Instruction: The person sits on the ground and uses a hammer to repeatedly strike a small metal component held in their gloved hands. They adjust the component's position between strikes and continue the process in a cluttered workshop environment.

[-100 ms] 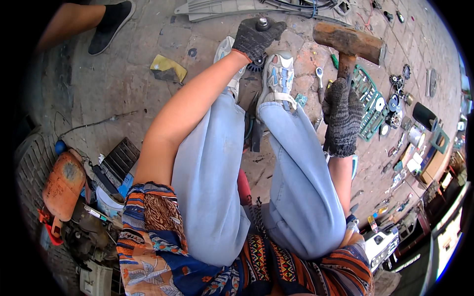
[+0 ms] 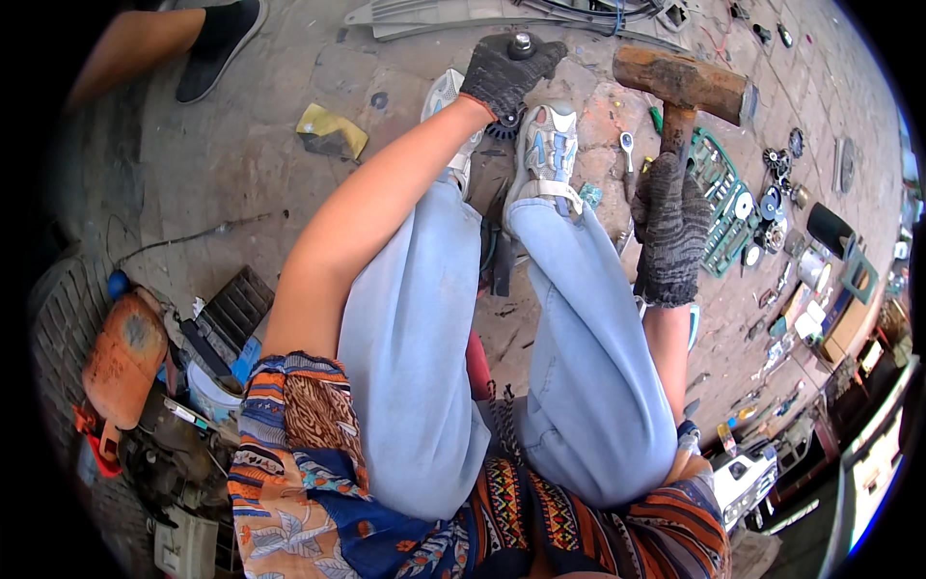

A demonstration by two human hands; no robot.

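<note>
My left hand (image 2: 502, 75), in a dark grey knit glove, is closed around a metal piece (image 2: 522, 43) whose round shiny end sticks up out of the fist. The rest of that piece is hidden by the glove. Just under this hand, between my shoes, part of a black toothed gear (image 2: 501, 129) shows. My right hand (image 2: 670, 232), gloved in mottled grey, grips a hammer (image 2: 683, 82) by its wooden handle. The heavy, rust-brown hammer head is raised to the right of my left hand, apart from the metal piece.
A green socket set case (image 2: 719, 207) lies open at right, near a ratchet (image 2: 627, 154) and gear parts (image 2: 772, 203). Yellow sandpaper-like sheet (image 2: 331, 131) lies at left. Another person's shoe (image 2: 222, 53) stands far left. A grey plastic panel (image 2: 434, 17) lies ahead.
</note>
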